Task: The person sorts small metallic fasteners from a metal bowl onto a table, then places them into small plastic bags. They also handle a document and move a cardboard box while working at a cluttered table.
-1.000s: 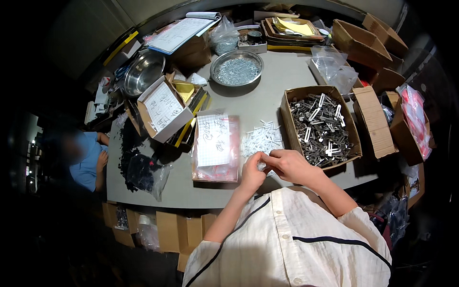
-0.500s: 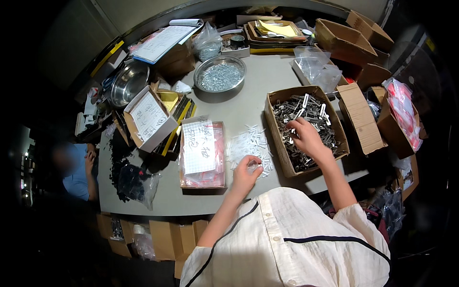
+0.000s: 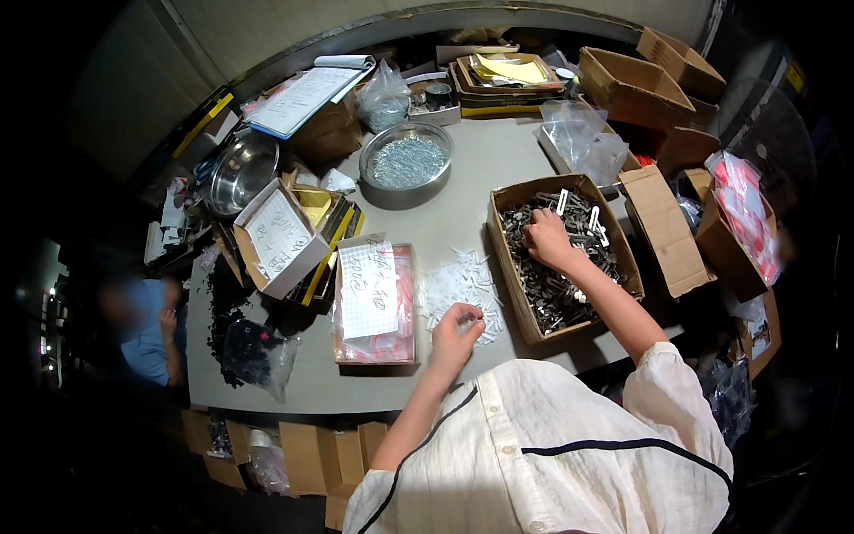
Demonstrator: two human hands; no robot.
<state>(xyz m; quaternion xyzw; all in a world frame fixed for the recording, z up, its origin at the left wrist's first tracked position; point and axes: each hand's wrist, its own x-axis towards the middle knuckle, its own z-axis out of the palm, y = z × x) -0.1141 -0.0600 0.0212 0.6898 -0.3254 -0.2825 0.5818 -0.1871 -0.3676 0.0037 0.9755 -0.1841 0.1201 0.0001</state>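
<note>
My right hand (image 3: 549, 240) reaches into an open cardboard box (image 3: 525, 322), its fingers bent together among many dark and silvery metal strips (image 3: 560, 289). What its fingertips pinch, if anything, is hidden. My left hand (image 3: 452, 343) is curled near the front of the table, thumb and fingers closed around a small clear plastic piece (image 3: 466, 321) that looks like a little bag. Just beyond it lies a loose pile of small white sticks (image 3: 461, 283). Left of that pile stands a shallow box of clear, red-edged bags (image 3: 400, 329), with a handwritten paper sheet (image 3: 366, 294) on top.
A metal bowl of small shiny parts (image 3: 407, 165) stands farther back. Black bits and a plastic bag (image 3: 258, 351) lie at the left. Small boxes (image 3: 280, 236), an empty steel bowl (image 3: 245, 173) and cartons (image 3: 636, 80) crowd the edges. Another person (image 3: 147, 329) is at far left.
My right hand has moved farther from me inside the box of metal strips. My left hand stays beside the white sticks, still holding the clear piece. The whole view has shifted slightly.
</note>
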